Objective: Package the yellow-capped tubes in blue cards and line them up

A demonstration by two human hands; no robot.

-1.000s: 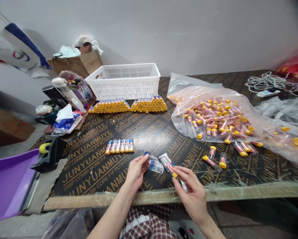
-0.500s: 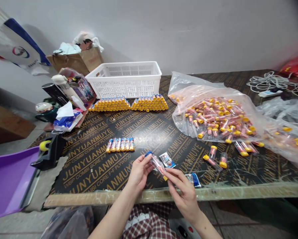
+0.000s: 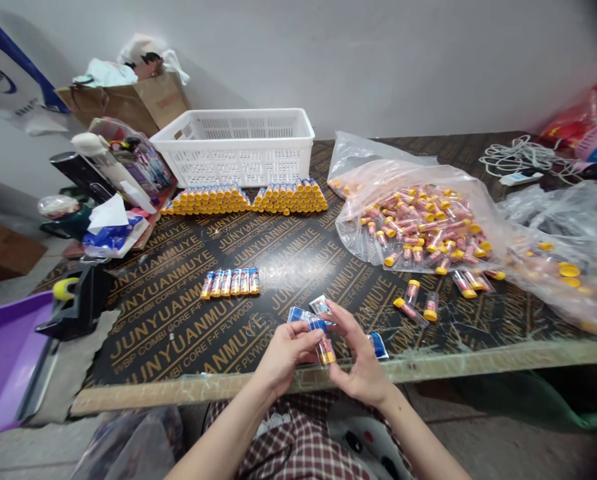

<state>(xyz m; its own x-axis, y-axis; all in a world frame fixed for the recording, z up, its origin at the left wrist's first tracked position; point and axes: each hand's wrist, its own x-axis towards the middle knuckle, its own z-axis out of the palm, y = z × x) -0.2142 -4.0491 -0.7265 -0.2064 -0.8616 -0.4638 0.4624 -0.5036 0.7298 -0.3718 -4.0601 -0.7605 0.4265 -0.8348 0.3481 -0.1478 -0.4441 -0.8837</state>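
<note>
Between the thumb and fingers of my left hand is a clear plastic tube with a blue top end, a yellow cap at the bottom and reddish pieces inside. My right hand curves around the tube's right side, fingers apart. Its raised fingertips reach a small printed piece on the table; whether they grip it I cannot tell. Another blue printed piece lies partly behind my left hand. More blue printed pieces lie to the right of my right hand.
A row of wrapped tubes lies left of my hands. Stacked tubes stand before a white basket. A plastic bag of tubes spreads at right, with loose tubes nearby. A tape dispenser sits at left.
The tube has tilted more upright, its yellow cap toward me. My right hand has left the cap end, and its fingers have risen to the printed piece. The view has shifted slightly.
</note>
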